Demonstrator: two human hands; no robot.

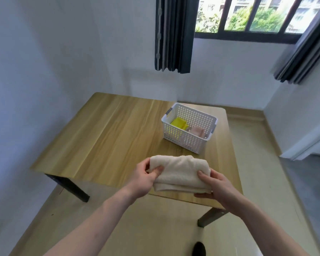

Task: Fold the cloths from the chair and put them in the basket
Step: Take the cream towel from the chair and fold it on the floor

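A folded cream cloth (181,172) is held just above the near edge of the wooden table (107,137). My left hand (146,178) grips its left end and my right hand (214,187) grips its right end, thumb on top. Beyond it stands a white perforated basket (185,139) on the table's right side. Inside the basket lie a yellow folded cloth (178,122) and a pink folded cloth (198,132). The chair is out of view.
The table stands near white walls at the left and back. Dark curtains (172,34) hang beside a window (248,15) behind it. Open floor lies to the right and in front of the table. A dark shoe tip (199,248) shows at the bottom.
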